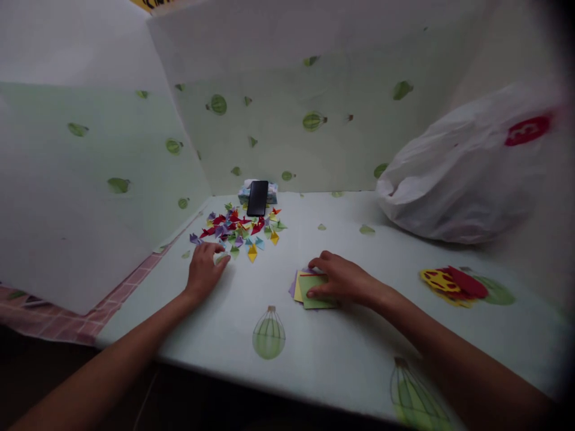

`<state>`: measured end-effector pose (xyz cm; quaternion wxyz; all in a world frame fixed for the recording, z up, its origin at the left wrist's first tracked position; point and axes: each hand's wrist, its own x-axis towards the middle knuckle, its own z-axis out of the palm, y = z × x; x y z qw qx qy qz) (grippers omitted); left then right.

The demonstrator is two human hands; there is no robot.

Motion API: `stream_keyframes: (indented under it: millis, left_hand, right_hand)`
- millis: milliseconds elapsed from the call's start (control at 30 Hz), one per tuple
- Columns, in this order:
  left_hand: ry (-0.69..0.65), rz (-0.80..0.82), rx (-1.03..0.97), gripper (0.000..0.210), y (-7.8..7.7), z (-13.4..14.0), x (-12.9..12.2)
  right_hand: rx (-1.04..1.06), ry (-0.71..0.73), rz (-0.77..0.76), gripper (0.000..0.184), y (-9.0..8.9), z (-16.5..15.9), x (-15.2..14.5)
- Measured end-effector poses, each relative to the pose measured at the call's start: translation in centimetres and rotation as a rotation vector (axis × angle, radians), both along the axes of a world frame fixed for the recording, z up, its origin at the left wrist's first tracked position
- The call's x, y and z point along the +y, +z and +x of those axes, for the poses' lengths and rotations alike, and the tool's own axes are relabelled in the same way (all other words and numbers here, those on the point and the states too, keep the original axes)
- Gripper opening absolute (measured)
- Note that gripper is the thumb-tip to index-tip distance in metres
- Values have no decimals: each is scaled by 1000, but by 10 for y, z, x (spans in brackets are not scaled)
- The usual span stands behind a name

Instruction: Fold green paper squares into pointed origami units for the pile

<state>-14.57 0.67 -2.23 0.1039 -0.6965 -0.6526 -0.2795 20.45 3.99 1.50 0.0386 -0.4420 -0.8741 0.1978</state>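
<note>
Two containers: tissue box [272,193] behind a leaning phone [257,199]; tied-looking white bag [449,173], contents hidden. Paper stack [309,284] mid-table, fanned, green uppermost, left edge roughly fore-and-aft; long axis unclear. Right hand [336,276] over it, thumb on top, grip uncertain. Left hand [205,269] near folded papers [252,252], thumb and forefinger apart.

From afar I have the bare left hand [205,269] loosely curled, the bare right hand [344,277] bent-fingered, bare forearms [139,332] converging forward.
</note>
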Motion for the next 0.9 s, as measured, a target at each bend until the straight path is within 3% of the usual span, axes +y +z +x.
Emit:
stream_keyframes:
  millis: [100,233,433,533,733,900]
  left_hand:
    - [36,-41,-22,21,-2,-11,24]
    - [-22,-113,-35,10,-5,-13,42]
    - [-109,-136,-83,9,-4,4,26]
    - [-171,-161,-118,7,-5,9,15]
    - [-288,-223,-174,6,-4,5,13]
    - [-362,-168,-257,4,2,8,9]
  right_hand:
    - [9,-16,-8,44,-1,-1,1]
    - [47,-57,-4,40,-8,0,5]
    - [262,-226,91,23,-18,-4,9]
    - [461,-173,127,16,-14,-12,1]
    - [527,-16,-104,12,8,-54,-16]
    - [564,-19,-291,13,4,-103,-5]
